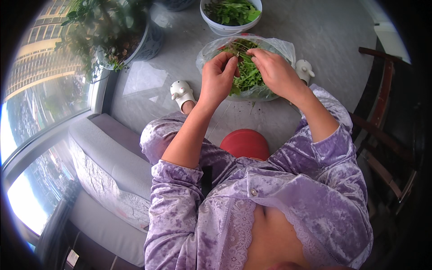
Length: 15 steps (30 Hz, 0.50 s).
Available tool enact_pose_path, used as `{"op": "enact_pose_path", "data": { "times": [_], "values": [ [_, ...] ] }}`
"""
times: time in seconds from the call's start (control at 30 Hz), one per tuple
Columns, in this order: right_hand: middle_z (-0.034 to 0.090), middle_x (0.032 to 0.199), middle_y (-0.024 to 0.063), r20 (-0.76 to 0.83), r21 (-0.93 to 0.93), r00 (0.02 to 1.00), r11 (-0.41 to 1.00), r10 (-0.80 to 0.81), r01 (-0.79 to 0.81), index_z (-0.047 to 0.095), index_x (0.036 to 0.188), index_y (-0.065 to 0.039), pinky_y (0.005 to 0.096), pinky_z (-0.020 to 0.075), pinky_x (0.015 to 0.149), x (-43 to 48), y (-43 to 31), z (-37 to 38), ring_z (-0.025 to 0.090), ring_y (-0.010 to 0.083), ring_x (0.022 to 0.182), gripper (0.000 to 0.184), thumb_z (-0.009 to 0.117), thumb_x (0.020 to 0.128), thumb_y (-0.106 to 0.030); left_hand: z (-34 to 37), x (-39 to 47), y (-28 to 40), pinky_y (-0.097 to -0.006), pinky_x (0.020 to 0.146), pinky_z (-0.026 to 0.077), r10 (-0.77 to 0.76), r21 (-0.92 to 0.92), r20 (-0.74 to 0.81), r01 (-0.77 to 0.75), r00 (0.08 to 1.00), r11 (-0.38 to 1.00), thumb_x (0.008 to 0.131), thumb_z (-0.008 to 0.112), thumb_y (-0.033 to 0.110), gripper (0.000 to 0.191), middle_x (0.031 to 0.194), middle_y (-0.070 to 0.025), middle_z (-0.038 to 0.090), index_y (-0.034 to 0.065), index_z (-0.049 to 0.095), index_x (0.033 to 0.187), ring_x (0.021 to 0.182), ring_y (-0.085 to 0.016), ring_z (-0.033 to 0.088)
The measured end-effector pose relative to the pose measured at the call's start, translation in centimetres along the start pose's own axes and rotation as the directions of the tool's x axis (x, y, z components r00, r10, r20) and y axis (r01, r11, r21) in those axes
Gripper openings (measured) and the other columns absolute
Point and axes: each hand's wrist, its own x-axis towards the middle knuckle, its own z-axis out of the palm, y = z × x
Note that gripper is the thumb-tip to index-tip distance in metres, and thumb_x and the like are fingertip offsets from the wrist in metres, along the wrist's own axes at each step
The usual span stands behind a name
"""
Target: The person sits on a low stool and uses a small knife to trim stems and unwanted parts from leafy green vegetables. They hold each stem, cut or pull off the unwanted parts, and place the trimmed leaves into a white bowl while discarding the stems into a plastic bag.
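Note:
A clear plastic bag (287, 52) stands spread wide on the floor, holding a heap of leafy greens (249, 76) with thin stems and roots. Over its left part is my left hand (219, 76), fingers curled and thumb near the fingertips; whatever lies between them is too small to make out. My right hand (273, 71) is bent over the greens from the right, its fingertips near some thin stems; its grip is hidden. Just beyond the bag, a white plastic bucket (231, 30) holds more green leaves (233, 11).
Potted plants in a patterned pot (148, 44) stand by the window at upper left. A grey sofa (111, 152) is to my left, a dark wooden chair (381, 94) to my right. A red stool seat (244, 143) shows between my legs. Bits of greens lie on the floor.

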Motion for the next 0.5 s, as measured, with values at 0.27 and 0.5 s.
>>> {"op": "enact_pose_path", "data": {
  "times": [0.27,0.5],
  "values": [
    [0.064,0.107,0.0229,0.029,-0.028,0.999,0.999,-0.027,0.027,0.055,0.119,0.005,0.0442,0.0505,0.077,-0.21,-0.40,0.56,0.063,0.0406,0.094,0.028,0.051,0.092,-0.002,-0.02,-0.22,0.40,-0.0197,0.056,0.037,0.002,0.057,0.031,-0.004,1.000,0.998,0.099,0.054,0.016,0.020,0.071,0.0028,0.057,-0.0002,0.064,0.098,0.063,-0.004,0.047],
    [0.064,0.107,0.0233,0.016,-0.032,1.000,0.999,0.016,-0.015,0.055,0.121,0.005,0.0441,0.0512,0.077,-0.08,0.03,0.31,0.063,0.0402,0.094,0.029,0.051,0.093,-0.003,-0.10,-0.10,0.56,-0.0228,0.055,0.040,-0.047,-0.078,0.065,0.052,0.997,0.996,0.099,0.052,0.015,0.020,0.067,0.0002,0.059,-0.0003,0.063,0.091,0.060,-0.006,0.051]
  ]
}}
